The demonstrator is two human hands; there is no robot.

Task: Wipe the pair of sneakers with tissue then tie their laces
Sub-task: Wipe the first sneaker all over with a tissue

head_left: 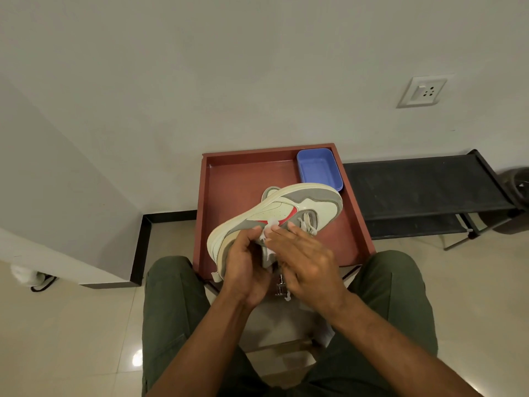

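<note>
Sneaker (289,209) held up over the red tray (229,179), tipped on its side, sole edge facing up-left, toe end low near the left hand, heel end up-right toward the blue tub (319,169). Upper is cream/off-white with grey suede-like panels at toe and heel, a red accent mid-side, thick off-white midsole. Laces (307,222) cream, loose, hanging off the eyelet area beside the right fingers. A second grey-and-cream shape (269,192) peeks out behind the sole; likely the other shoe, can't tell for sure.

Left hand (246,265) grips the toe end from below, fingers curled round it. Right hand (306,259) lies over the side of the upper, fingers mostly straight, pressing a white tissue (269,228) against the shoe near the red accent. Tissue is crumpled, a bit shows above the fingertips and another bit between the two hands.

Tray sits on a low stand in front of the knees, against the wall. Tub sits in the tray's far right corner, touching the rim. Person is seated, green trousers (171,310) either side of the tray. Black rack (415,184) just right of the tray; wall socket (422,91) above it. Tiled floor, white wall.
</note>
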